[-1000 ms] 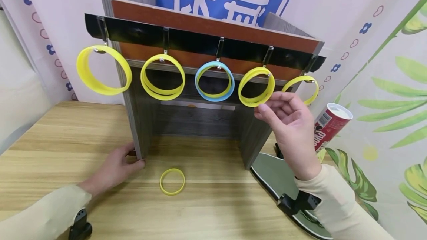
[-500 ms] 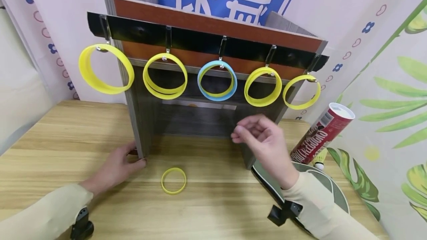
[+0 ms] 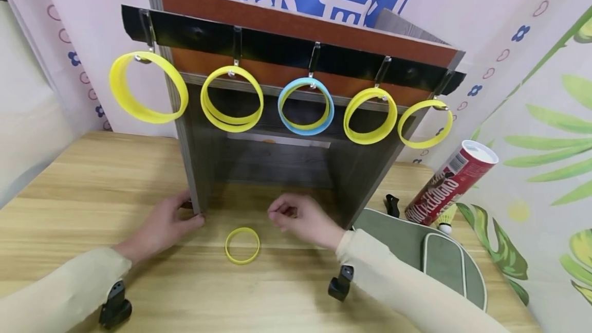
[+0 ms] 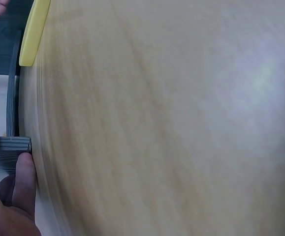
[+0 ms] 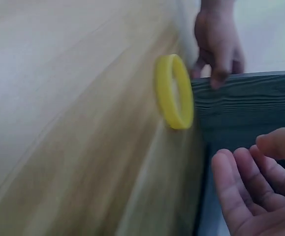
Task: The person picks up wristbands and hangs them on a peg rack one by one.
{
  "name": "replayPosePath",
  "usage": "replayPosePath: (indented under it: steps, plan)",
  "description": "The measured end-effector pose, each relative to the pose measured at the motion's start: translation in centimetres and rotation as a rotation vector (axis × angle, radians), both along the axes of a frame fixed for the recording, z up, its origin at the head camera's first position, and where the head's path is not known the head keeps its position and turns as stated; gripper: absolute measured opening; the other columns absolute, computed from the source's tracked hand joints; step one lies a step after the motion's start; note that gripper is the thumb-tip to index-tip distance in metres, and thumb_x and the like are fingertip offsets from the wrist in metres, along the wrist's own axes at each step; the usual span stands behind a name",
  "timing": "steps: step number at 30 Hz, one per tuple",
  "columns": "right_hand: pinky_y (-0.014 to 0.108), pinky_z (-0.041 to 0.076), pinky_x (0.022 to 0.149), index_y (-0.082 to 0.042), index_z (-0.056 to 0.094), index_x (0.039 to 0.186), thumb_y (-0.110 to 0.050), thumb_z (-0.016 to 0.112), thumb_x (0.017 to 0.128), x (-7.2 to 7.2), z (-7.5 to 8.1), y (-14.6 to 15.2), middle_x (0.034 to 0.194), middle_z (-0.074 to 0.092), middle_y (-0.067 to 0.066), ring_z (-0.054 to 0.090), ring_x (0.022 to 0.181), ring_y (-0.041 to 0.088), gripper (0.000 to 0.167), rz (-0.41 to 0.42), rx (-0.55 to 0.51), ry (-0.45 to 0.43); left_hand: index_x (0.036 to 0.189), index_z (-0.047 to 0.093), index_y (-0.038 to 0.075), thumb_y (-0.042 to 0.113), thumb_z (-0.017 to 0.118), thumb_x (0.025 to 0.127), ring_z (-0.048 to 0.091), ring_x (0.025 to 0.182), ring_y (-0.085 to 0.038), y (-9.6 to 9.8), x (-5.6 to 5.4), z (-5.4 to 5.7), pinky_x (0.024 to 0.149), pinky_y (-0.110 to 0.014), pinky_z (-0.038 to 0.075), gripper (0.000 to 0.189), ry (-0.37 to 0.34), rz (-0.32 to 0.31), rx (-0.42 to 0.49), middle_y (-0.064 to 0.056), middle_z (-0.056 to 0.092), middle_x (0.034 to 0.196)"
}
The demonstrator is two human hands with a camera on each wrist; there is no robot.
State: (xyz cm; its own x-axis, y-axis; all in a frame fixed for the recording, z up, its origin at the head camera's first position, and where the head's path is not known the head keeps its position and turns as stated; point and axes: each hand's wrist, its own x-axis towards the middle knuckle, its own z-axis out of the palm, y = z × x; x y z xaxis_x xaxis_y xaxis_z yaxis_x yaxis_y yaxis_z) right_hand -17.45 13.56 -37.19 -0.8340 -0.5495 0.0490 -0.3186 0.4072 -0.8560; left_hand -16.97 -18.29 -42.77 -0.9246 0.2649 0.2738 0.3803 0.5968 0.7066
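My left hand (image 3: 162, 225) grips the lower front edge of the left side panel (image 3: 200, 168) of a grey wooden stand, thumb in front. A loose yellow wristband (image 5: 165, 96) lies on the table just in front of the stand. Right of it, low between the side panels, hovers my right hand (image 3: 302, 217), fingers loosely curled and holding nothing. Above, hooks on a black strip (image 3: 273, 45) carry yellow wristbands, among them the leftmost yellow wristband (image 3: 118, 84). A blue wristband (image 3: 283, 109) hangs on the middle hook with a yellow one behind it.
To the right, a green bag (image 3: 398, 238) with pale piping lies against the stand's foot. Behind it are a red tube (image 3: 446, 186) with a white lid, a yellow shuttlecock (image 3: 446, 220) and a small black object (image 3: 392, 205). Patterned curtains close off the back.
From beside the fourth hanging wristband, my right hand has come down and left, close to the loose wristband on the table. My left hand has kept its grip on the panel.
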Motion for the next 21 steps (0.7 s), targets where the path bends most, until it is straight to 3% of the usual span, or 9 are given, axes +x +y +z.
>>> replayPosePath:
  steps: [4,10,13,17,21]
  plan:
    - [0.022,0.056,0.066,0.003,0.072,0.108,-0.002,0.064,0.098,-0.6,-1.2,-1.6,0.096,0.073,0.021,0.067,0.072,0.012,0.014,0.002,0.072,-0.046,0.137,0.058,-0.011,0.008,0.075,0.092,0.072,0.109,-0.039,0.1,-0.1,0.2,0.086,-0.031,0.057,0.052,-0.001,-0.002,-0.006,-0.027,0.074,0.119]
    - [0.020,0.056,0.062,0.004,0.072,0.105,-0.004,0.071,0.095,-1.1,-2.5,-3.9,0.089,0.071,0.013,0.062,0.068,0.008,0.012,-0.014,0.135,-0.143,0.138,0.057,-0.011,0.007,0.074,0.092,0.070,0.112,-0.037,-0.1,-0.1,-0.1,0.083,-0.024,0.056,0.052,-0.016,-0.002,0.005,-0.028,0.072,0.122]
    - [0.019,0.055,0.060,0.002,0.074,0.102,-0.008,0.073,0.094,-1.1,-2.6,-4.7,0.086,0.071,0.009,0.060,0.065,0.006,0.013,-0.017,0.206,-0.112,0.138,0.057,-0.011,0.008,0.074,0.092,0.070,0.113,-0.037,-0.1,0.0,-0.1,0.083,-0.023,0.056,0.052,-0.017,0.000,0.007,-0.029,0.072,0.123]
    - [0.016,0.048,0.063,-0.004,0.075,0.100,-0.013,0.073,0.094,-0.9,-2.5,-5.7,0.085,0.073,0.005,0.055,0.067,0.001,0.011,-0.020,0.345,0.015,0.136,0.059,-0.011,0.009,0.075,0.093,0.070,0.111,-0.037,0.0,0.0,-0.2,0.084,-0.026,0.057,0.051,-0.017,0.003,0.008,-0.026,0.074,0.119]
    - [0.015,0.045,0.066,-0.006,0.074,0.099,-0.010,0.073,0.095,-0.7,-2.6,-6.3,0.084,0.073,0.003,0.053,0.070,0.000,0.006,-0.018,0.425,0.080,0.135,0.059,-0.011,0.008,0.075,0.092,0.071,0.109,-0.038,0.2,0.1,-0.2,0.086,-0.029,0.057,0.050,-0.014,0.004,0.014,-0.025,0.074,0.116]
